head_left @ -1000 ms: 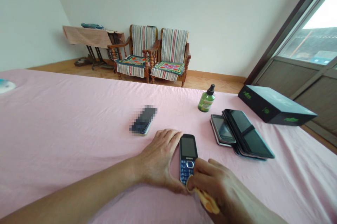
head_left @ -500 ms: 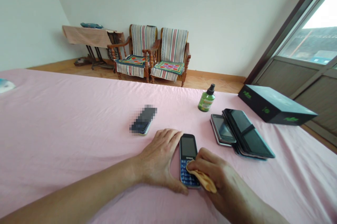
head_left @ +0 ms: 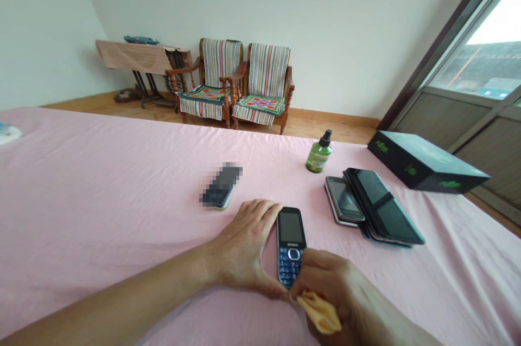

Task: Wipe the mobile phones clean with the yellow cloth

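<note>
A dark keypad phone point(head_left: 291, 226) with blue keys lies face up on the pink cloth. My left hand point(head_left: 248, 245) braces it, fingers at the top left corner and thumb at the bottom edge. Bunched in my right hand point(head_left: 331, 283) is a yellow cloth point(head_left: 319, 312), which hangs out below the fingers. That hand covers the phone's lower right side, and the spot where the cloth meets the phone is hidden.
Farther off lies a blurred phone point(head_left: 221, 186). A green spray bottle point(head_left: 318, 153) stands ahead, with a grey phone point(head_left: 345, 199) and stacked dark devices point(head_left: 385, 207) to the right. A black box point(head_left: 427, 164) sits behind them on the pink sheet point(head_left: 101, 183).
My right hand has slid down the phone with the yellow cloth, from the upper keys towards the bottom edge. The navigation button now shows. My left hand has barely moved.
</note>
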The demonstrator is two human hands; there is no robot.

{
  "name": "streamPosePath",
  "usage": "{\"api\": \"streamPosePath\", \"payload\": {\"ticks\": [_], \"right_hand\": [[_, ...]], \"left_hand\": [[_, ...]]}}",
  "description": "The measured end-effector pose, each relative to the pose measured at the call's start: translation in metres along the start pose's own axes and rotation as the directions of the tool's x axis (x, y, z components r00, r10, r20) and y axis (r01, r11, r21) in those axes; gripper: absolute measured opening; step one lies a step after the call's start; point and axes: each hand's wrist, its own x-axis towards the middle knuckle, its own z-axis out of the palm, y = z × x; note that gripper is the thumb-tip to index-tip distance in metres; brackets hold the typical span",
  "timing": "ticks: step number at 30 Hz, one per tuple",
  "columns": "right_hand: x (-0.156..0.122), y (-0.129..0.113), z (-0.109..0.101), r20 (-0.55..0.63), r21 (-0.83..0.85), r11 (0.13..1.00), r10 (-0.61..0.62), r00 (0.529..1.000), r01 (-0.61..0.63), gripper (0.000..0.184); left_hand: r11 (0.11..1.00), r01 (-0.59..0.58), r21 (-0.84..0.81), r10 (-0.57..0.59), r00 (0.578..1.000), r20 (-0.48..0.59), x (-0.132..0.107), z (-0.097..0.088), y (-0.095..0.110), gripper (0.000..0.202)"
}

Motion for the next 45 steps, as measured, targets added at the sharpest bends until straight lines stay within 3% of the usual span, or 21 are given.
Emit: {"api": "streamPosePath", "payload": {"ticks": [7,20,28,32,36,45], "right_hand": [[0.0,0.01,-0.012,-0.199,-0.057,0.992,0.099,0.975,-0.113,0.026],[0.002,0.005,-0.015,-0.09,-0.057,0.99,0.126,0.988,-0.131,0.029],[0.0,-0.006,-0.018,-0.008,0.061,0.996,0.061,0.998,-0.06,0.036],[0.002,-0.004,-0.02,0.019,-0.04,0.994,0.1,0.995,-0.099,0.029],[0.001,0.006,-0.02,-0.049,-0.184,0.971,0.148,0.988,-0.155,0.026],[0.0,0.005,-0.022,-0.029,-0.201,0.97,0.135,0.99,-0.138,0.033]], "left_hand": [[1.0,0.009,0.007,-0.01,1.0,0.015,0.001,-0.002,0.001,0.112],[0.999,0.026,0.02,-0.026,1.0,0.01,0.0,-0.001,0.001,0.112],[0.999,0.034,0.012,-0.034,0.999,0.003,0.0,0.0,0.001,0.113],[0.999,0.032,0.013,-0.032,0.999,0.005,0.0,0.0,0.0,0.113],[1.0,0.024,0.019,-0.024,1.0,0.012,0.0,0.0,0.0,0.112],[1.0,0.026,0.005,-0.026,1.0,0.007,0.0,-0.002,0.001,0.112]]}}
